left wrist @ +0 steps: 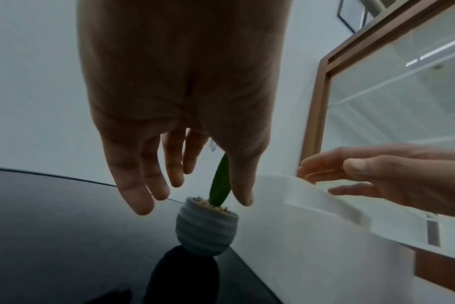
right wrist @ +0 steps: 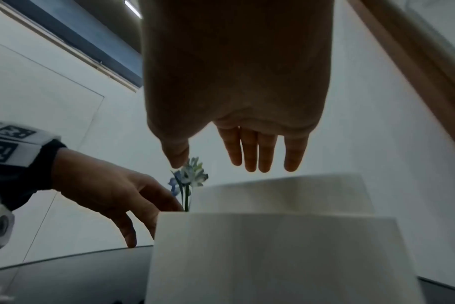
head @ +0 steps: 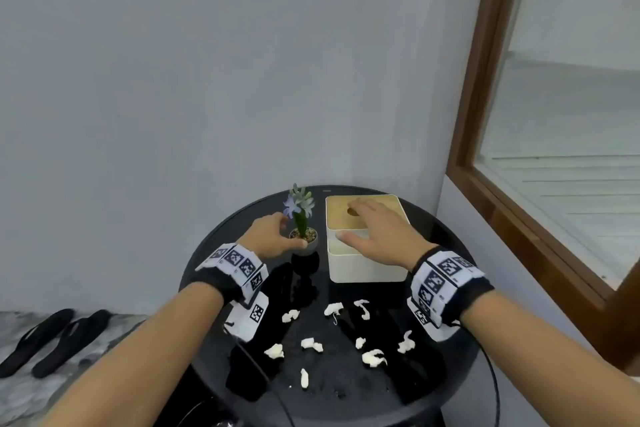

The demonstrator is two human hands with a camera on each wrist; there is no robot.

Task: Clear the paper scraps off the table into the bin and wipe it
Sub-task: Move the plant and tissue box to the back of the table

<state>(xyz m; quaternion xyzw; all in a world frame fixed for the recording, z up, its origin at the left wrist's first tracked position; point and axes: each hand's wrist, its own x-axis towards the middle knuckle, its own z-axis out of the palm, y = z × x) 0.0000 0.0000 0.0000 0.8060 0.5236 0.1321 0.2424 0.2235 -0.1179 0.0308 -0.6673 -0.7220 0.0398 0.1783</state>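
Bench (head: 214, 253): round, glossy black, lower centre of the head view, reflective enough to mirror both arms. No bin visible in any view.

Tissue box (head: 367, 267): white body, light wood lid with a slot, upper right of the bench. Right hand (head: 377, 236) is spread flat above the lid, fingers straight and relaxed, grasping nothing. The right wrist view shows fingertips (right wrist: 249, 164) clear of the box top, so hovering, not pressing.

Potted plant (head: 304, 236): small ribbed grey pot, green stem, pale blue flower, just left of the box. Left hand (head: 270, 236) is at the pot, fingers loosely extended around the rim, thumb touching or almost touching it; not clamped. Nothing held.

Paper scraps (head: 311, 345): roughly ten white crumpled bits scattered across the near half of the bench, lower centre of the frame, all untouched. Light, crumpled, will skid on the gloss.

Judgement: looks like clearing the box and the plant aside, or pulling a tissue, before the sweep. To do it well:
- take the pot low on the body, not by the stem; it looks top-heavy
- lift the box, don't drag it through the scraps
- gather the scraps into one pile, then pinch
- wipe last
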